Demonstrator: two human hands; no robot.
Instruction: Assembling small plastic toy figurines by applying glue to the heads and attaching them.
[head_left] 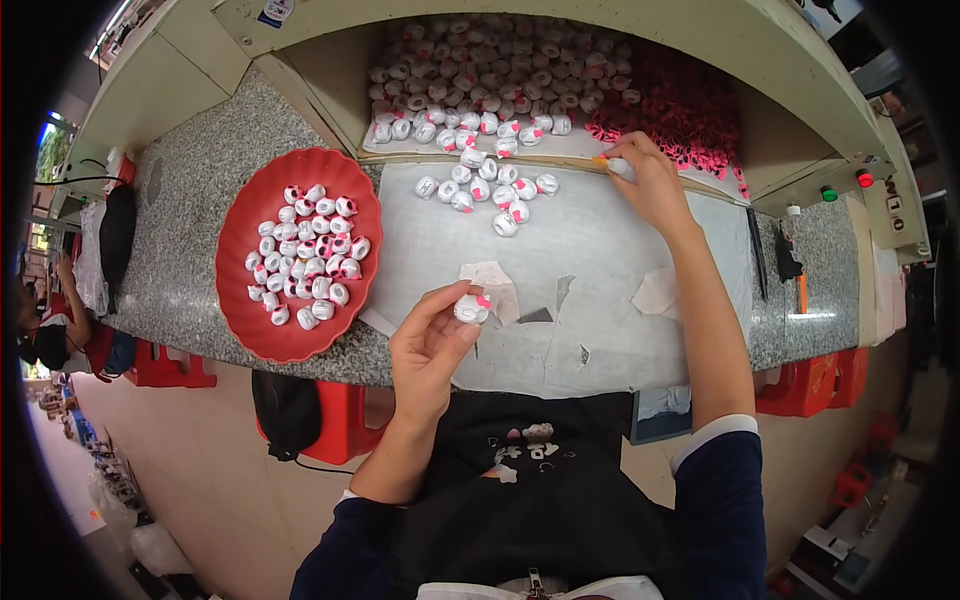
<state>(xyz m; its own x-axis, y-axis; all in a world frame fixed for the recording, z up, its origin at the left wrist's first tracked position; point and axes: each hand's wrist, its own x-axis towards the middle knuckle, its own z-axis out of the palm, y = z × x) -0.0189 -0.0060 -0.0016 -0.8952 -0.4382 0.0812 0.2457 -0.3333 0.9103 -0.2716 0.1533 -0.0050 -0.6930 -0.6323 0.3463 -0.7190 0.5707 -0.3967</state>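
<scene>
Over the near edge of the papered worktop, my left hand (425, 350) pinches a small white rounded plastic piece (468, 310) with a pink bit on its upper side. My right hand (655, 190) reaches to the front lip of the shelf, its fingers closed around a small white tube (621, 170) with a yellowish tip. Close beyond that tip lies a heap of small pink pieces (680, 120). Similar white pieces (505, 225) are scattered on the paper between my hands, some with pink bits.
A scalloped red bowl (235, 270) of white pieces stands on the granite counter at left. A large pile of them (490, 75) fills the shelf. Torn paper scraps (655, 293) lie on the white sheet (620, 350). Green and red buttons (864, 178) sit on the right post.
</scene>
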